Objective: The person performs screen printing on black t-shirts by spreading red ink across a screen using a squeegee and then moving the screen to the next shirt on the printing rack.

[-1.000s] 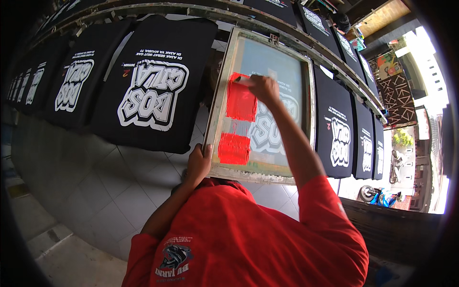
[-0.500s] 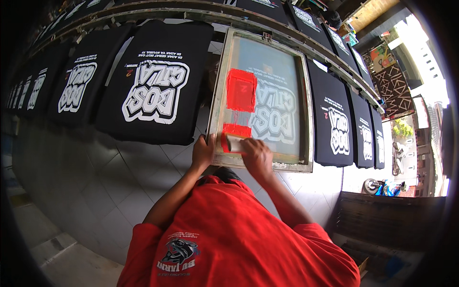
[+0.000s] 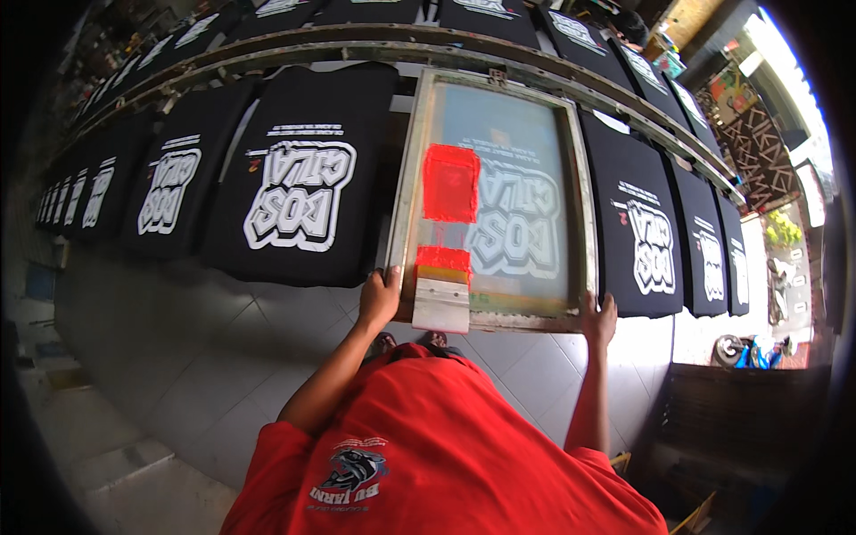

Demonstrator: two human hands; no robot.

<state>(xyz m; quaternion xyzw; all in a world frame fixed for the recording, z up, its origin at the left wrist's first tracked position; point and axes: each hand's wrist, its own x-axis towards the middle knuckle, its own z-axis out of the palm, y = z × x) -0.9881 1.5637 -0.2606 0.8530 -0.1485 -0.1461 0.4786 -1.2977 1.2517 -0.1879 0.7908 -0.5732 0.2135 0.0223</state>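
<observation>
In front of me lies a silk-screen frame [image 3: 584,214] with pale mesh, over a black shirt whose white lettering shows through. Red ink [image 3: 450,183] covers a patch at the mesh's left, with more ink lower down. A squeegee [image 3: 441,303] rests unheld across the frame's near edge, its far end in the lower ink. My left hand [image 3: 380,299] is closed around the frame's near left corner. At the near right corner, my right hand [image 3: 598,319] grips the frame's side, thumb on top. The undersides of both grips are hidden.
Black shirts with white prints lie in a row on both sides, one [image 3: 299,187] just left of the frame. A long metal rail [image 3: 374,51] runs behind them, with another row of shirts beyond. Grey floor tiles [image 3: 250,343] lie below. A blue motorbike [image 3: 753,351] stands far right.
My right hand has let go of the squeegee and moved right onto the frame's corner. The squeegee now leans on the near edge. My left hand stays on the frame.
</observation>
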